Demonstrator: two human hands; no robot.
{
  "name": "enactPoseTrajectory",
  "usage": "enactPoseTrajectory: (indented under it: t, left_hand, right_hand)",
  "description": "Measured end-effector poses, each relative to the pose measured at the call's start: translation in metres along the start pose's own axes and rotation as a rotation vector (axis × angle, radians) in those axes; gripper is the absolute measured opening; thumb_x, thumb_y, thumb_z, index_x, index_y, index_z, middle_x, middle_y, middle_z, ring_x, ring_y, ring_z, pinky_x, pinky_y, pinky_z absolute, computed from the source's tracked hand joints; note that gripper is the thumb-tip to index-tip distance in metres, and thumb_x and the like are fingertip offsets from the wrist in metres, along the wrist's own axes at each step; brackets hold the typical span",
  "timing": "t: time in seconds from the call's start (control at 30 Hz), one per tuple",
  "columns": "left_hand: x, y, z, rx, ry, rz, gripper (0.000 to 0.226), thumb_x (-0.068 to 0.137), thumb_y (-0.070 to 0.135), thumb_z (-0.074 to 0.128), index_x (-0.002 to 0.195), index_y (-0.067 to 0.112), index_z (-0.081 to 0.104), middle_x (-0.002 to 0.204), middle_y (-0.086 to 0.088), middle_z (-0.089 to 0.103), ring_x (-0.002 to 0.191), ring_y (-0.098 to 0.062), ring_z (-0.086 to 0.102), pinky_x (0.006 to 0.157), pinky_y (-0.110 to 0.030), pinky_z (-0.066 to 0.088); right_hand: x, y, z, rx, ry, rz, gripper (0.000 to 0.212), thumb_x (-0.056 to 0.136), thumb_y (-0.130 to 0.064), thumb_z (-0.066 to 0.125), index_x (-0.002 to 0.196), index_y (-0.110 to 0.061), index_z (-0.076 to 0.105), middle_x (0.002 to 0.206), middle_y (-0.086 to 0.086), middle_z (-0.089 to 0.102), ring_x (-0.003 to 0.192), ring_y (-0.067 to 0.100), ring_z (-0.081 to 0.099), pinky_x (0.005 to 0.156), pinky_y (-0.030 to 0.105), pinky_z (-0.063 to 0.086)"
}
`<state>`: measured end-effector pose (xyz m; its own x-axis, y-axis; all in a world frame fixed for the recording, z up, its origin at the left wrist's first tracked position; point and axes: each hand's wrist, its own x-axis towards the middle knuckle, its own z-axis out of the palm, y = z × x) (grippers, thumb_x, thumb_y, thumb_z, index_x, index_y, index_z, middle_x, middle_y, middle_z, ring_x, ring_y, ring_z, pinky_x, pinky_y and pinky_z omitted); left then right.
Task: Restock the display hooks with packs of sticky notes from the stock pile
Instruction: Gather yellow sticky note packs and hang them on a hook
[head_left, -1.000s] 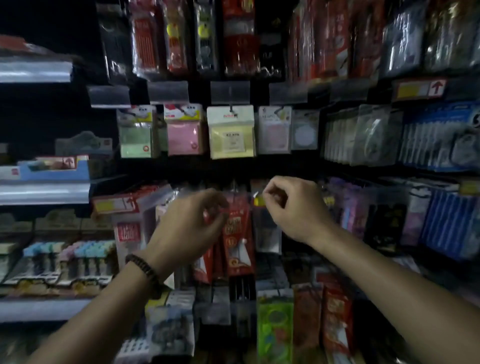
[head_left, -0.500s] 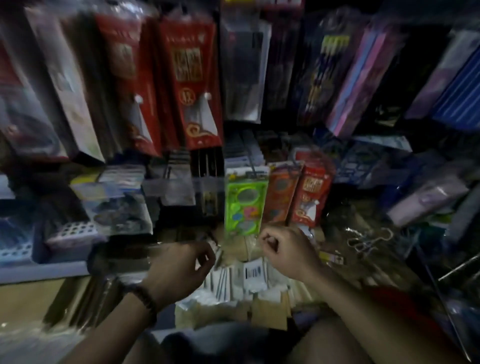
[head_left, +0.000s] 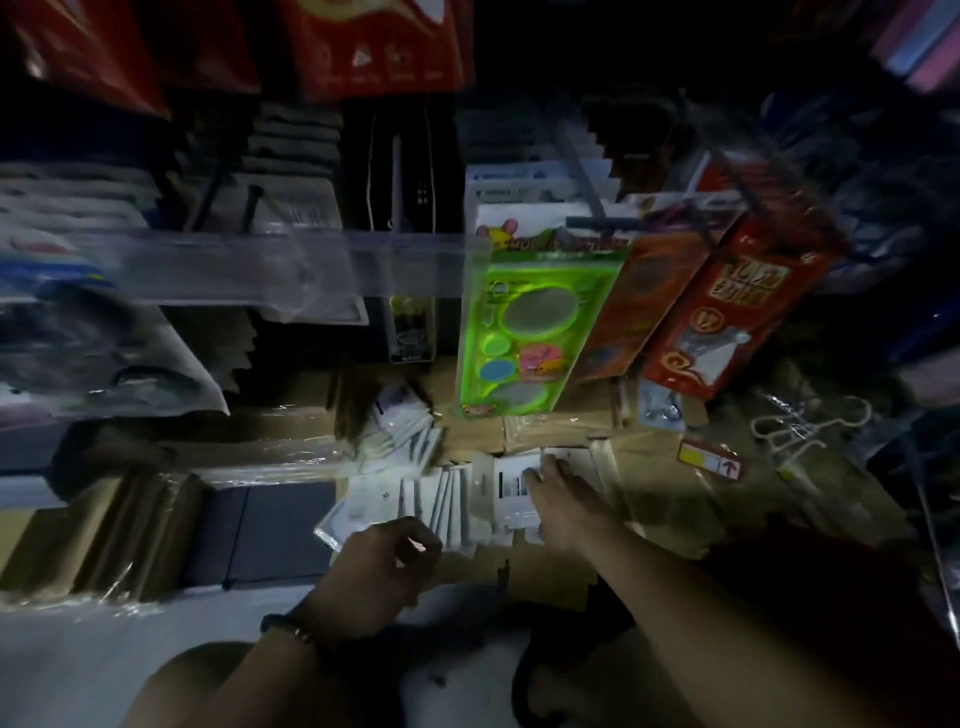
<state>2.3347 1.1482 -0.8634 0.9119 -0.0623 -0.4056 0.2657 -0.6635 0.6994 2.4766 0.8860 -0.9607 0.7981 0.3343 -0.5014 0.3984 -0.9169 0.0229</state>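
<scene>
Blur smears the far left, and I make out only pale wrapped goods behind a clear shelf rail, with brown film-wrapped bundles below. The left hand has its fingers curled at the near edge of the stock pile of sticky-note packs; I cannot tell whether they pinch a pack. The pile lies fanned on brown cardboard beneath the hanging goods. The right hand rests flat on the barcoded pack, fingers straight, gripping nothing. Above hangs a green stencil pack, then red packs. A small yellow label lies flat on the cardboard. The far right is lost in darkness.
</scene>
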Motion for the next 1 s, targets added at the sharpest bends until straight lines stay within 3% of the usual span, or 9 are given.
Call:
enactPoseTrajectory:
  t: [0.13,0.2,0.33,0.43,0.57,0.63,0.73,0.9,1.0]
  left_hand:
    - [0.009,-0.011,0.007,0.081,-0.038,0.009,0.009,0.099,0.024,0.071,0.102,0.032,0.071,0.089,0.014,0.073,0.079,0.006,0.068,0.069,-0.011,0.051]
    - [0.016,-0.015,0.005,0.127,-0.06,0.004,0.008,0.1,0.029,0.07,0.106,0.034,0.071,0.096,0.016,0.073,0.083,0.003,0.066,0.078,-0.017,0.055]
    - [0.027,-0.017,0.0,0.205,-0.109,-0.029,0.015,0.101,0.036,0.07,0.116,0.034,0.071,0.113,0.012,0.073,0.096,-0.004,0.066,0.085,-0.021,0.055]
    - [0.029,-0.016,0.0,0.21,-0.107,-0.037,0.015,0.102,0.037,0.068,0.116,0.034,0.071,0.114,0.011,0.074,0.099,-0.007,0.068,0.089,-0.028,0.059]
    - [0.026,-0.013,0.006,0.226,-0.097,-0.021,0.014,0.103,0.035,0.065,0.116,0.033,0.071,0.117,0.01,0.072,0.104,-0.008,0.067,0.091,-0.027,0.058]
    - [0.025,-0.009,0.008,0.22,-0.092,-0.012,0.015,0.104,0.034,0.065,0.117,0.032,0.071,0.116,0.01,0.073,0.104,-0.008,0.068,0.092,-0.026,0.057]
    - [0.024,-0.01,0.011,0.206,-0.084,-0.01,0.013,0.102,0.035,0.067,0.114,0.033,0.072,0.113,0.008,0.075,0.104,-0.012,0.07,0.093,-0.034,0.059]
    - [0.024,-0.009,0.011,0.209,-0.072,0.007,0.014,0.102,0.036,0.066,0.115,0.034,0.072,0.113,0.008,0.076,0.101,-0.012,0.07,0.089,-0.03,0.058]
    - [0.024,-0.006,0.012,0.203,-0.034,0.003,0.008,0.1,0.035,0.068,0.108,0.034,0.071,0.102,0.011,0.077,0.092,-0.009,0.07,0.087,-0.034,0.06]
  right_hand:
    - [0.028,0.0,0.024,-0.015,0.051,0.01,0.099,0.088,-0.011,0.082,0.165,-0.018,0.019,0.172,0.02,0.002,0.161,0.04,0.01,0.124,0.047,0.034]
    - [0.038,0.0,0.033,0.025,0.035,0.048,0.106,0.086,-0.012,0.085,0.166,-0.02,0.016,0.174,0.02,-0.006,0.163,0.041,0.003,0.127,0.048,0.03]
    - [0.044,-0.008,0.038,0.01,-0.003,0.084,0.098,0.094,0.0,0.072,0.166,-0.016,0.008,0.172,0.03,-0.017,0.161,0.048,-0.013,0.131,0.053,0.016]
    - [0.045,-0.011,0.046,-0.03,-0.048,0.071,0.098,0.1,-0.01,0.067,0.168,-0.011,-0.004,0.167,0.037,-0.023,0.157,0.055,-0.019,0.13,0.059,0.009]
    - [0.04,-0.008,0.044,-0.073,-0.076,0.046,0.097,0.1,-0.02,0.069,0.167,-0.01,-0.001,0.168,0.041,-0.011,0.158,0.058,-0.009,0.129,0.061,0.018]
    - [0.036,-0.008,0.035,-0.056,-0.051,0.029,0.097,0.096,-0.016,0.073,0.167,-0.012,0.006,0.167,0.039,0.007,0.158,0.056,0.008,0.126,0.058,0.03]
    - [0.029,-0.006,0.022,0.022,0.063,0.012,0.095,0.09,-0.016,0.081,0.165,-0.022,0.023,0.157,0.024,0.045,0.145,0.041,0.043,0.107,0.049,0.053]
    - [0.009,-0.004,0.003,0.093,0.139,0.003,0.077,0.086,-0.019,0.085,0.151,-0.023,0.044,0.155,0.007,0.035,0.137,0.031,0.046,0.096,0.043,0.055]
    - [-0.009,-0.01,-0.013,0.137,0.246,-0.036,0.064,0.092,-0.016,0.078,0.148,-0.021,0.048,0.147,0.004,0.036,0.127,0.029,0.053,0.096,0.039,0.052]
